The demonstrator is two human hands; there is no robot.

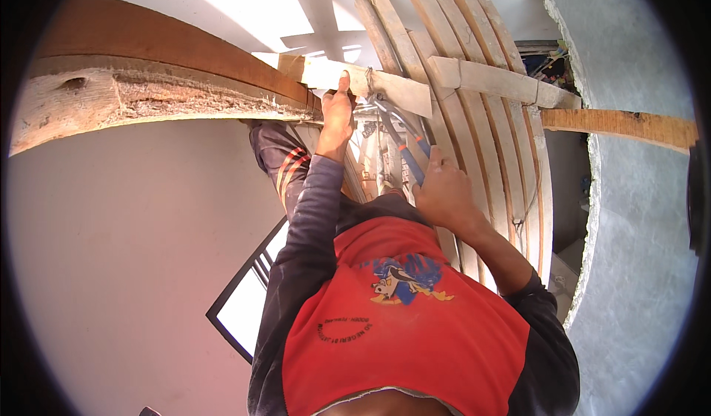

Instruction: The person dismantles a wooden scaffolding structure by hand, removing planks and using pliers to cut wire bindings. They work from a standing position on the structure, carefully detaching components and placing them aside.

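My right hand is closed around the blue-and-orange handles of a pair of pincers. Their metal jaws reach a twist of wire bound around a short pale wooden board. My left hand grips the lower edge of this board, left of the wire. The thumb presses on its face, while the other fingers are mostly hidden. Left of that hand, a thick wooden beam with a rough lower side meets the board's end.
Several long wooden slats slope down on the right, with a crosspiece tied over them. A wooden bar runs to the grey wall. A dark-framed window is low at left, beside a pale wall.
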